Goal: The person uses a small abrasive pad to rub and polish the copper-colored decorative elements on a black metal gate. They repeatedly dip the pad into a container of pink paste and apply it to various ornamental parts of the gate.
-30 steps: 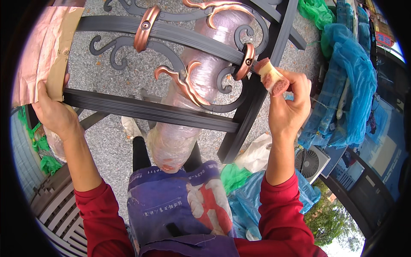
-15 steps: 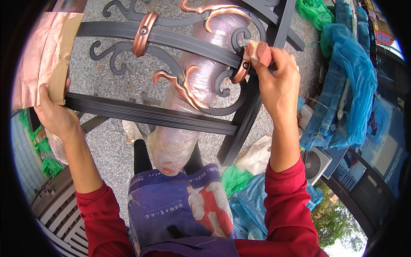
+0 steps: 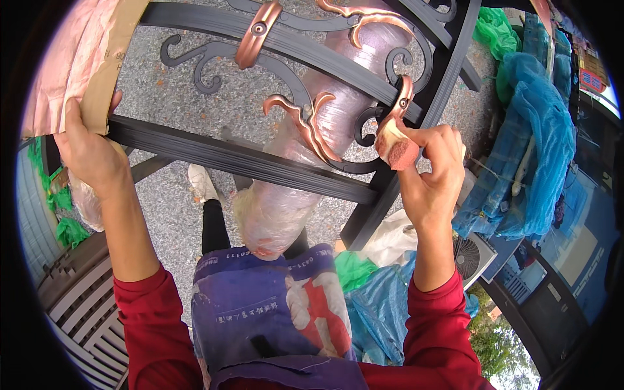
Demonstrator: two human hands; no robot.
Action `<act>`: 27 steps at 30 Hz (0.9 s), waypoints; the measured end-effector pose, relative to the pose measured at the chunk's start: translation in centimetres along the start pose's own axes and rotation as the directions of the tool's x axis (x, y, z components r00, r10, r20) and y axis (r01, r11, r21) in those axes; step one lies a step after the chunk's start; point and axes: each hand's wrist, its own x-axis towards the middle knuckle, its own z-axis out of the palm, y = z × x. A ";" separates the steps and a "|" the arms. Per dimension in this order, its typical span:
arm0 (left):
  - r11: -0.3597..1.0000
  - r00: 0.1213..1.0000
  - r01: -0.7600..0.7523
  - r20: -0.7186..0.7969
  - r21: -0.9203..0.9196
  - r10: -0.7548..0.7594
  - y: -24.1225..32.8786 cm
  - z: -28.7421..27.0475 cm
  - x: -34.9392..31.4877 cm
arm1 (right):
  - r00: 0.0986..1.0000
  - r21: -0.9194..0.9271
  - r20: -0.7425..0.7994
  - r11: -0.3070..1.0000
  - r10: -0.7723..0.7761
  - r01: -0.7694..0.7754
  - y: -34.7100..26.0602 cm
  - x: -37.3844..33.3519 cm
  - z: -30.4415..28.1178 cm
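A black wrought-iron gate panel (image 3: 247, 159) with scrollwork and copper-coloured ornaments (image 3: 305, 117) stands in front of me. My right hand (image 3: 432, 175) grips a small sponge (image 3: 398, 146) with a reddish-copper face and presses it against a copper clasp (image 3: 403, 101) on the scrollwork. My left hand (image 3: 88, 153) holds the panel's horizontal bar at the left, its fingers also resting on a piece of brown cardboard (image 3: 114, 71) with a pink sheet behind it.
A plastic-wrapped roll (image 3: 305, 169) leans behind the panel over a gravel floor (image 3: 169, 117). Blue netting (image 3: 526, 143) and green bags (image 3: 497, 32) lie at the right, a small fan (image 3: 471, 257) below them. A slatted bench (image 3: 84, 305) sits at lower left.
My right hand moved from right of the panel in toward the scrollwork, then shifted slightly lower, keeping the sponge against the copper clasp. The left hand stayed on the bar.
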 end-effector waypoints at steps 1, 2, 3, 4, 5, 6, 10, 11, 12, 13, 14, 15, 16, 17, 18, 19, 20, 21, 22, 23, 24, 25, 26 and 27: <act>1.000 1.000 0.010 -0.005 0.007 -0.010 0.4 0.3 -0.2 | 1.000 -0.021 0.000 1.000 -0.010 0.010 -0.2 -0.1 0.1; 1.000 1.000 0.015 -0.018 -0.003 -0.016 0.6 0.5 -0.3 | 1.000 -0.058 -0.006 0.998 -0.017 0.017 -0.3 0.1 0.3; 1.000 0.999 0.021 -0.032 -0.013 -0.021 0.7 0.7 -0.5 | 1.000 -0.095 -0.012 0.995 -0.024 0.023 0.0 0.3 0.5; 1.000 0.999 0.021 -0.050 -0.020 -0.022 0.6 0.7 -0.5 | 0.999 -0.126 -0.019 0.992 -0.036 0.033 0.3 0.5 0.7; 0.998 1.000 -0.015 0.010 -0.057 0.016 0.0 0.2 -0.1 | 0.997 -0.095 -0.071 0.995 -0.004 -0.003 0.5 0.3 0.3; 0.999 1.000 -0.010 0.020 -0.050 0.011 0.0 0.0 0.1 | 0.989 -0.095 -0.134 0.993 0.062 -0.075 0.5 0.3 -0.1; 0.999 1.000 -0.004 0.015 -0.040 0.005 0.2 0.2 -0.1 | 0.981 0.081 -0.180 0.995 0.078 -0.064 -0.4 -0.2 -0.5; 0.999 0.999 0.001 0.035 -0.043 0.000 0.3 0.3 -0.1 | 0.990 0.019 -0.136 1.000 0.019 -0.016 -0.6 -0.2 -0.1; 0.999 0.998 0.007 0.055 -0.047 -0.005 0.4 0.3 -0.1 | 0.995 -0.041 -0.088 0.999 -0.038 0.034 -0.6 0.0 0.3; 1.000 0.999 -0.010 0.041 -0.022 0.011 0.3 0.3 -0.1 | 0.999 -0.070 -0.047 0.997 0.007 -0.011 -0.5 0.4 0.7; 1.000 0.999 -0.027 0.028 0.004 0.026 0.3 0.5 -0.2 | 0.996 -0.026 -0.090 0.999 0.018 -0.021 -0.2 0.5 0.7; 0.999 0.999 -0.042 0.016 0.029 0.042 0.2 0.7 -0.2 | 0.991 0.019 -0.132 0.999 0.031 -0.029 0.1 0.4 0.5; 0.999 0.999 -0.043 0.015 0.032 0.043 0.3 0.6 -0.3 | 0.984 0.062 -0.171 0.997 0.050 -0.040 0.1 0.0 0.2; 0.998 0.999 -0.044 0.014 0.036 0.043 0.4 0.6 -0.3 | 0.985 0.148 -0.159 0.988 0.074 -0.050 -0.6 -0.3 0.2; 0.998 0.999 -0.044 0.013 0.040 0.043 0.4 0.5 -0.4 | 0.995 0.200 -0.103 0.980 0.005 0.016 -1.6 -0.5 0.4; 1.000 1.000 -0.018 0.010 0.017 0.018 0.4 0.4 -0.5 | 0.999 0.201 -0.027 0.978 -0.045 0.050 -2.3 -1.0 0.7; 1.000 0.999 -0.027 0.018 -0.009 0.027 0.4 0.5 -0.5 | 0.994 0.204 0.049 0.976 -0.095 0.083 -2.8 -1.3 1.0; 0.999 0.999 -0.036 0.027 -0.035 0.037 0.4 0.5 -0.5 | 0.991 0.195 0.066 0.976 -0.114 0.100 -3.3 -1.4 1.6; 0.997 0.998 -0.046 0.035 -0.059 0.048 0.5 0.5 -0.5 | 0.988 0.191 0.083 0.975 -0.134 0.116 -3.7 -1.5 2.1; 0.997 0.998 -0.048 0.028 -0.064 0.050 0.5 0.6 -0.5 | 0.981 0.160 0.098 0.976 -0.166 0.149 -3.7 -1.2 2.5; 0.996 0.998 -0.051 0.021 -0.069 0.052 0.5 0.7 -0.5 | 0.977 0.132 0.123 0.978 -0.175 0.159 -3.6 -1.1 2.9; 0.996 0.998 -0.052 0.014 -0.073 0.054 0.4 0.7 -0.5 | 0.971 0.105 0.150 0.980 -0.184 0.169 -3.4 -1.0 3.3; 0.996 0.999 -0.048 0.018 -0.077 0.050 0.4 0.7 -0.5 | 0.966 0.077 0.176 0.981 -0.191 0.180 -3.4 -1.0 3.6; 0.996 0.999 -0.043 0.022 -0.082 0.045 0.3 0.6 -0.5 | 0.970 0.051 0.170 0.985 -0.173 0.166 -3.7 -0.9 3.0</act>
